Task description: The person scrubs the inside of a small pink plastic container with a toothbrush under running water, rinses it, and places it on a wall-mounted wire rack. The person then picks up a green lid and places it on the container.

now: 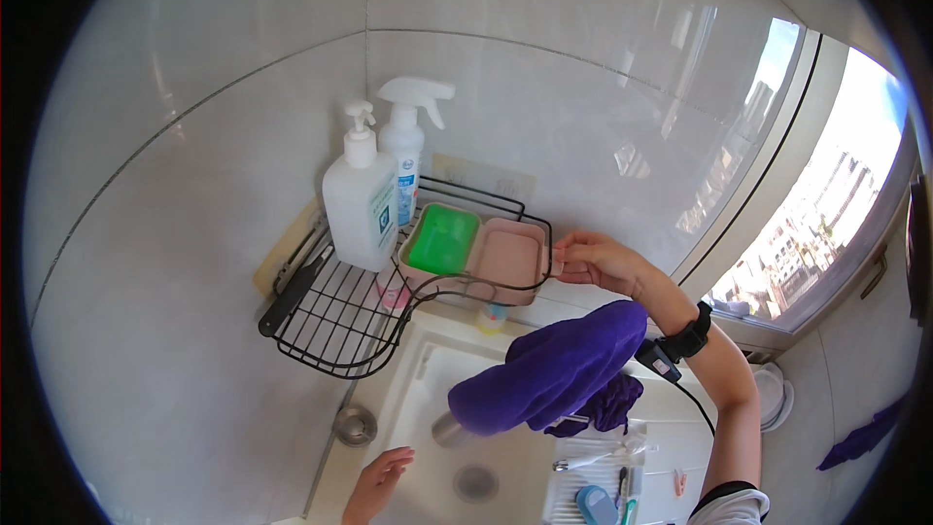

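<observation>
My right hand is at the right end of a black wire corner rack. Its fingers are pinched together beside the rim of a pale pink two-part soap box; what sits between the fingertips is too small to make out. A green soap bar lies in the left compartment of the box, and the right compartment shows its bare pink bottom. Low in view, my left hand is held over the left side of the white sink, fingers stretched out, holding nothing.
A white pump bottle, a spray bottle and a black-handled tool are on the rack. A purple towel hangs over the faucet. Brushes and a blue item lie on the ribbed counter. A window is at right.
</observation>
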`<state>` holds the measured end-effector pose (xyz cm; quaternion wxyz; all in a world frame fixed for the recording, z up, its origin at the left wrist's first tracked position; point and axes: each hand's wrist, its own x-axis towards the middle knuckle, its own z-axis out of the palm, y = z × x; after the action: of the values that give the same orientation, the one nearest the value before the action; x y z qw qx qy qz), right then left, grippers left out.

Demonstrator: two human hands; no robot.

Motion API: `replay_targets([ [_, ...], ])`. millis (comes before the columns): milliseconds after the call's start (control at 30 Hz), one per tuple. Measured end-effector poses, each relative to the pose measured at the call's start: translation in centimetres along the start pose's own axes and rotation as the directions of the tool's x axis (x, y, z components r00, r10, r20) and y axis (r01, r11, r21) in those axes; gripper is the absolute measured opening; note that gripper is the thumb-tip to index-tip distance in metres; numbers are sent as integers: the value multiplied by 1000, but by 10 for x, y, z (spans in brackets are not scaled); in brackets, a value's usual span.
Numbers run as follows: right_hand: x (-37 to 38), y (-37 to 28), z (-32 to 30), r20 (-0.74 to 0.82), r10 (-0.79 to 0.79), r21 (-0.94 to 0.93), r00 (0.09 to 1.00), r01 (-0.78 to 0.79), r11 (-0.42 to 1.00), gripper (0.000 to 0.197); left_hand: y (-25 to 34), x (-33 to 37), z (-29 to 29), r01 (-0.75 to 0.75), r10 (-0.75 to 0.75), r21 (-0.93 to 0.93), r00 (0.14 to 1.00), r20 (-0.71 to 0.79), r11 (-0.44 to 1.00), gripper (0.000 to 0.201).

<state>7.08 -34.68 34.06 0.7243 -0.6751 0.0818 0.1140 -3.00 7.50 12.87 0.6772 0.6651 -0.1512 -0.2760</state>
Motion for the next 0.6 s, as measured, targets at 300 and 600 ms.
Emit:
replay_targets([
  [300, -1, 3, -6, -86, -9, -25, 996, 7, 1000, 17, 1, -12, -4, -20, 20, 15, 1000, -17, 1000, 28],
  [600, 2, 20, -17, -61, -3, 38, 998, 6, 999, 26, -3, -14, -4, 8, -8, 14, 1000, -9, 1000, 30],
])
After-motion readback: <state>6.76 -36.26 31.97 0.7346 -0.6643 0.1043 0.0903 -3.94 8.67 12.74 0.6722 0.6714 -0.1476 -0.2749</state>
